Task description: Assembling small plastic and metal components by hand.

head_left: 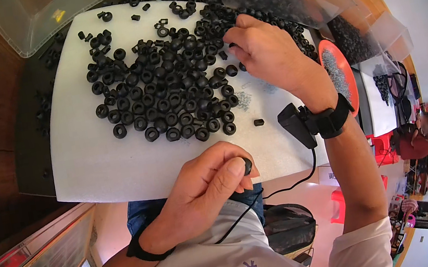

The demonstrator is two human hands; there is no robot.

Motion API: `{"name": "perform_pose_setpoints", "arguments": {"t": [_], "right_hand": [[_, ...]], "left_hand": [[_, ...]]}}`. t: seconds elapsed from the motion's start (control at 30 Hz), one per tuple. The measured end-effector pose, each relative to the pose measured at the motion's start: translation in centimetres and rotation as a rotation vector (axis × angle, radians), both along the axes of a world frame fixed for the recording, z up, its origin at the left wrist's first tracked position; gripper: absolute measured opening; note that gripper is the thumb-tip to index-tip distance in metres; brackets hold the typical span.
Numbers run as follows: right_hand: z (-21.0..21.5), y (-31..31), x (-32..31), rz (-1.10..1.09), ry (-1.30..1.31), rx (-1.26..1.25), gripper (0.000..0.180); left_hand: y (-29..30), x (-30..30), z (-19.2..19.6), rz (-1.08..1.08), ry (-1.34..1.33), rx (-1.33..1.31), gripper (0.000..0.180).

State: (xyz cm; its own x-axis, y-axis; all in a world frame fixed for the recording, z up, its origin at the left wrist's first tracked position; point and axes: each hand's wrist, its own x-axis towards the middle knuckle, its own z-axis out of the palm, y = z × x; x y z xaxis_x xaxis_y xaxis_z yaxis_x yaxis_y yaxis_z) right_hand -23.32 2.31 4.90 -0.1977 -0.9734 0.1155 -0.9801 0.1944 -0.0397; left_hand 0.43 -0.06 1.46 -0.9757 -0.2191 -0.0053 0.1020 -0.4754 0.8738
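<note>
Left hand (208, 182) pinching one black ring (247, 165) near white foam board (88, 160) edge; right hand (262, 52) curled into ring pile (167, 93), grasp unclear. Risk: loose pinch, ring dropping into lap.

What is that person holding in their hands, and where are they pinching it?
The left hand pinches one small black rubber ring by its rim, between thumb and fingertips. The right hand reaches into the pile of rings; whether it holds one cannot be told.
</note>
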Motion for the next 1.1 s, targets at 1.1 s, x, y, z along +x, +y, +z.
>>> {"name": "perform_pose_setpoints", "arguments": {"t": [1.1], "right_hand": [[2.9, 8.8, 9.0, -0.049, -1.087, -0.24, 0.016]], "left_hand": [[-0.2, -0.4, -0.8, 0.056, 0.033, 0.252, 0.031]]}}
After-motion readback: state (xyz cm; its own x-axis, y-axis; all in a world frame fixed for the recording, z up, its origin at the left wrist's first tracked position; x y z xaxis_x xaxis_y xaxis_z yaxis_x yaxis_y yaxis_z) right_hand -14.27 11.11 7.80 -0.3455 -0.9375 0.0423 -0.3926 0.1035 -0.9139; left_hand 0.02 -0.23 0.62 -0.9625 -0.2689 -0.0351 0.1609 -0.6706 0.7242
